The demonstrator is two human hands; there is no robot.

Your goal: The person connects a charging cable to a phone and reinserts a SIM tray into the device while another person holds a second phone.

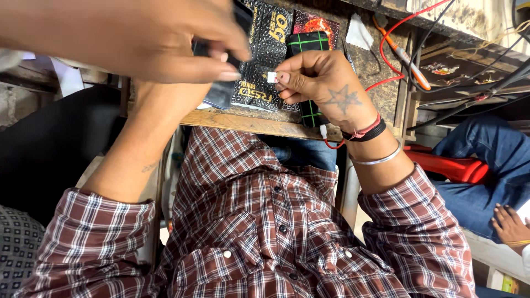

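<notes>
1. Seen from above, a person in a red-and-white checked shirt (265, 232) sits at a worn wooden surface (243, 121), both hands raised over its near edge.
2. The right hand (323, 83), at about 1 o'clock in the view, has a star mark on its back. Its thumb and fingers are closed in a pinch on a tiny white piece (271, 77), held just above the surface.
3. The left hand (160, 38), at about 11 o'clock, is large and blurred, close to the camera. Its fingers curl round a dark flat object (221, 91); how firmly it grips, I cannot tell.
4. The two hands nearly meet, the white piece just beside the left fingertips.
5. Under the hands lie black printed packets (270, 38) and a black case with green grid lines (309, 44).
6. At 2 o'clock, a red wire (386, 60) and an orange-handled tool (408, 60) lie on the surface.
7. At 4 o'clock, another person's hand (510, 223) rests on a knee in blue jeans.
</notes>
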